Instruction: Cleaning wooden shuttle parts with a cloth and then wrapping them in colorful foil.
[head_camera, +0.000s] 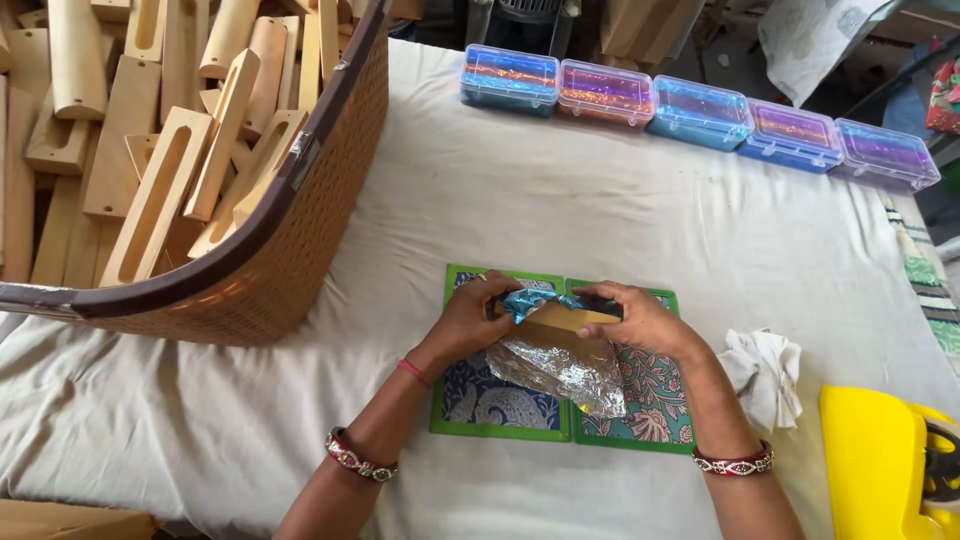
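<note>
At frame centre, left hand (468, 322) and right hand (640, 318) each pinch a crinkly iridescent foil sheet (562, 372) around a stiff tan wooden block (562, 320); thin, light, tear-prone, best held by its edges.

Five clear lidded boxes (700, 112), two green-framed patterned boards (500, 405), one crumpled white cloth (765, 368), one basket (310, 230) of many slotted wooden pieces (160, 190).

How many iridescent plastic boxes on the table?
5, in a row along the table's far edge: first box, second box, third box, fourth box, fifth box. None looks hidden.
</note>
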